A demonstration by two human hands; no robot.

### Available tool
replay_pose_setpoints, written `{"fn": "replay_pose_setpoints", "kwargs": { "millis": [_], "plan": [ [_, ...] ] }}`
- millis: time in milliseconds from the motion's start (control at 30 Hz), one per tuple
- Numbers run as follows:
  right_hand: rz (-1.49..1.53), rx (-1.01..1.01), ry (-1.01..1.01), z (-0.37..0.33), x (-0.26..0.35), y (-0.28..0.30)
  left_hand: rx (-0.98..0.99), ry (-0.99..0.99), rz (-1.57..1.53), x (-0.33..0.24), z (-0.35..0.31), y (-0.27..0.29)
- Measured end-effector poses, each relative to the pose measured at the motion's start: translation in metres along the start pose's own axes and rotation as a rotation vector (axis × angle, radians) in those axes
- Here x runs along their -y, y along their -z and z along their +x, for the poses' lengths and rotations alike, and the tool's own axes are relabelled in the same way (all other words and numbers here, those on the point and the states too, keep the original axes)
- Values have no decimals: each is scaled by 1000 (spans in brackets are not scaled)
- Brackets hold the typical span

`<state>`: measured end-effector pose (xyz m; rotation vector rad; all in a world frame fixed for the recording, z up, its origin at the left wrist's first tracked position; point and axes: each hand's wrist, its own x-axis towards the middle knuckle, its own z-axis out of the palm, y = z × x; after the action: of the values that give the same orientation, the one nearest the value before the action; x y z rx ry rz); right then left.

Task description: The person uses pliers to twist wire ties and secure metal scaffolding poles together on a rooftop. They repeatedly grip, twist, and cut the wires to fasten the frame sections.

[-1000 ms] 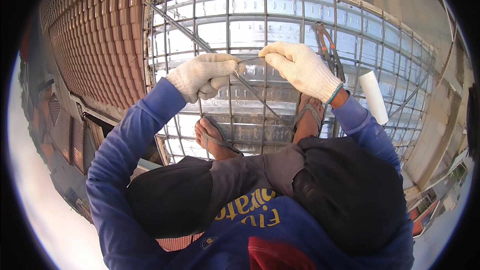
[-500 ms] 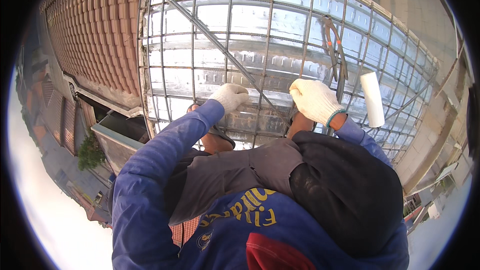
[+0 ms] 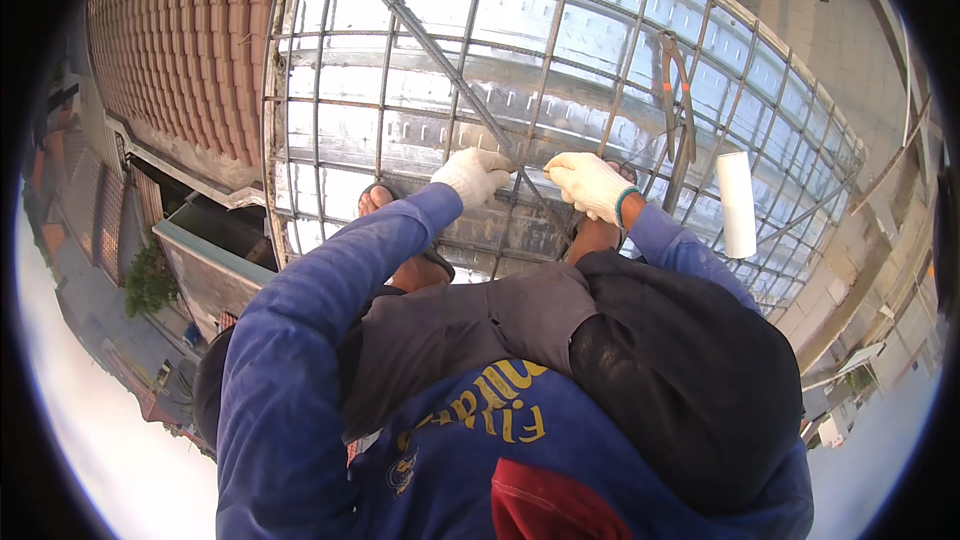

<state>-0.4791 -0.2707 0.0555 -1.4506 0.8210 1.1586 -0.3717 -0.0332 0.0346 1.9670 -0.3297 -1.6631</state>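
My left hand (image 3: 473, 177), in a cream knitted glove, has its fingers pinched just left of a crossing in the rebar mesh (image 3: 548, 52). On the other side of that crossing is my right hand (image 3: 590, 186), gloved alike with a green cuff edge, its fingertips pressed together. Whatever thin thing either pinch holds is too small to make out. Between the hands a diagonal steel bar (image 3: 440, 55) runs over the grid. Long-handled nippers (image 3: 676, 100) with orange marks on the handles lie on the mesh beyond my right hand.
Shiny metal decking (image 3: 430, 25) lies under the mesh, where my sandalled feet rest. A white cylinder (image 3: 737, 205) is to the right. At left is a brown tiled roof (image 3: 180, 40) beside a dark gutter opening (image 3: 215, 230). A pale block wall (image 3: 800, 15) stands far right.
My hands have come closer together at the crossing, the right one moving left and the left one slightly right. The whole view has shifted a little.
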Motion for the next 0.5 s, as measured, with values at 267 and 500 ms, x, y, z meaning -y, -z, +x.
{"fn": "replay_pose_setpoints", "kwargs": {
  "millis": [267,500],
  "plan": [
    [-4,-22,35,-13,26,-14,-33,32,230,-14,-7,0],
    [750,336,13,23,-31,-7,-92,-42,57,7,3,-21]
  ]
}}
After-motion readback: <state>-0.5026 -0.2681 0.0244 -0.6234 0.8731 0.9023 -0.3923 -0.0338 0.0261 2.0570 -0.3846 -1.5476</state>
